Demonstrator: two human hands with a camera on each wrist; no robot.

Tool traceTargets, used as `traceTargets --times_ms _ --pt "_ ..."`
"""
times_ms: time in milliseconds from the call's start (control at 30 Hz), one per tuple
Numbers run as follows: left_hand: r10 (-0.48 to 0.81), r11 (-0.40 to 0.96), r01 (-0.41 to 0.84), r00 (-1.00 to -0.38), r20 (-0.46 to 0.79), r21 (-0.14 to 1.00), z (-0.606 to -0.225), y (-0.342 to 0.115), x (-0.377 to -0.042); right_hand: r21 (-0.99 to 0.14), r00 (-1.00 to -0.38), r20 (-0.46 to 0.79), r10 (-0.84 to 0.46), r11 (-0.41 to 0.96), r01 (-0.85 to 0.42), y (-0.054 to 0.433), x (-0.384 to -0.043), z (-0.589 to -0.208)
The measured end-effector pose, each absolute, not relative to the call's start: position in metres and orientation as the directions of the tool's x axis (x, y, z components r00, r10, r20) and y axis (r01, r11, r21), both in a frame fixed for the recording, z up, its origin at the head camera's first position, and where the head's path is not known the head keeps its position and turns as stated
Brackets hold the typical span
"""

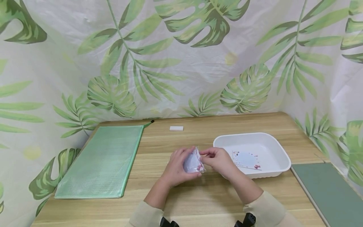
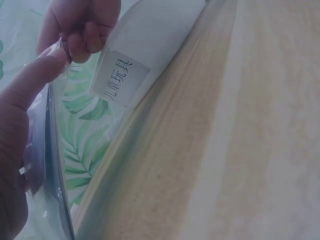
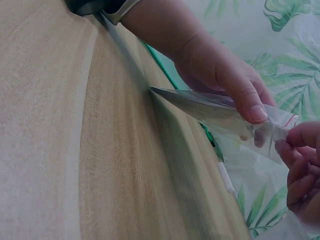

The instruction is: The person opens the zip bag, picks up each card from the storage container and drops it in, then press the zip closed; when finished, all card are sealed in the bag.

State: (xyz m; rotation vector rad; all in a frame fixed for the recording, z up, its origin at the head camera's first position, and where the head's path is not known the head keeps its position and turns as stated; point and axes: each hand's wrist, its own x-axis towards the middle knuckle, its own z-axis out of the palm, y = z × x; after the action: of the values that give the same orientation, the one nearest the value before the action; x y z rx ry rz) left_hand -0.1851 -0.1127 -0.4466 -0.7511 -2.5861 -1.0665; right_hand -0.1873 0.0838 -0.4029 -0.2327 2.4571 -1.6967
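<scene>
A clear plastic bag (image 1: 191,163) with a red line along its seal and flat, pale printed contents is held above the table. My left hand (image 1: 175,166) grips it, the thumb lying along one side in the right wrist view. At the bag's sealed end, my right hand (image 1: 220,160) pinches the edge between thumb and fingers. To the right stands a white plastic tray (image 1: 273,159), partly behind my right hand and forearm. A printed card or sheet (image 1: 246,160) with small red and dark pictures lies inside it.
A green mesh zip pouch (image 1: 102,160) lies flat at the left. Near the table's back edge is a small white block (image 1: 176,128). A grey-green flat board (image 1: 330,192) lies at the right edge. A label (image 2: 120,79) with Chinese characters marks the tray's side. Leaf-patterned fabric (image 1: 198,63) hangs behind.
</scene>
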Motion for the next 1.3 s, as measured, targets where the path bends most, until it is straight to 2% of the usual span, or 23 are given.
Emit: traceTargets --times_ms 433,667,867,967,1300 --pt "0.376 0.583 0.553 -0.833 0.406 0.595 -0.448 -0.113 -0.184 -0.799 -0.96 -0.054 -0.273 0.589 -0.122 0.074 -0.193 -0.401" --pt "0.372 0.581 0.552 -0.833 0.408 0.597 -0.449 -0.112 -0.185 -0.815 -0.954 -0.05 -0.294 0.564 -0.131 0.079 -0.192 -0.4" --pt "0.363 0.571 0.526 -0.85 0.381 0.63 -0.448 -0.111 -0.184 -0.84 -0.944 0.034 -0.328 0.502 -0.204 0.109 -0.196 -0.392" --pt "0.35 0.555 0.5 -0.865 0.358 0.665 -0.447 -0.111 -0.185 -0.837 -0.951 0.048 -0.304 0.507 -0.204 0.13 -0.202 -0.389" --pt "0.31 0.514 0.398 -0.912 0.268 0.76 -0.446 -0.111 -0.185 -0.754 -0.98 -0.092 -0.178 0.655 -0.048 0.197 -0.223 -0.386"
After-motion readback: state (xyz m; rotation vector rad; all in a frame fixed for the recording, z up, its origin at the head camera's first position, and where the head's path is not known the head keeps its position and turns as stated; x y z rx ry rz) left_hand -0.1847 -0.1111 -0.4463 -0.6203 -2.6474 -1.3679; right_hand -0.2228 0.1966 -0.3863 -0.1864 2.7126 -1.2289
